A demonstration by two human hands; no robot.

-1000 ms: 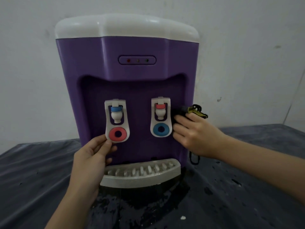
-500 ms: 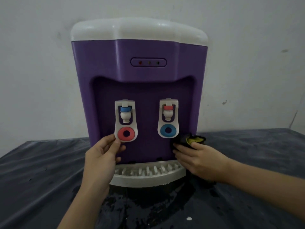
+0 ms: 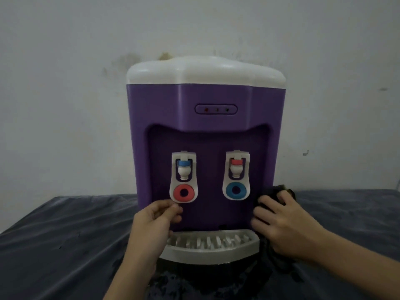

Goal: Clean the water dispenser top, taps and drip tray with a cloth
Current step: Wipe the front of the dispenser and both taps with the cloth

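A purple water dispenser (image 3: 216,100) with a white top (image 3: 203,70) stands on a dark table. It has two white taps: the left tap (image 3: 184,176) with a red paddle ring and the right tap (image 3: 237,174) with a blue one. A grey slotted drip tray (image 3: 212,245) juts out below. My left hand (image 3: 151,226) pinches the lower left edge of the left tap's paddle. My right hand (image 3: 285,226) grips a dark cloth (image 3: 272,193) against the dispenser's lower right corner, beside the tray. Most of the cloth is hidden under that hand.
A dark blue-grey covering (image 3: 65,234) lies over the table, wet and blotchy in front of the dispenser (image 3: 184,282). A stained white wall (image 3: 65,83) stands close behind the dispenser.
My right hand slid the cloth down from beside the right tap to the dispenser's lower right corner. My left hand stayed at the left tap. The view pulled back and shows more wall.
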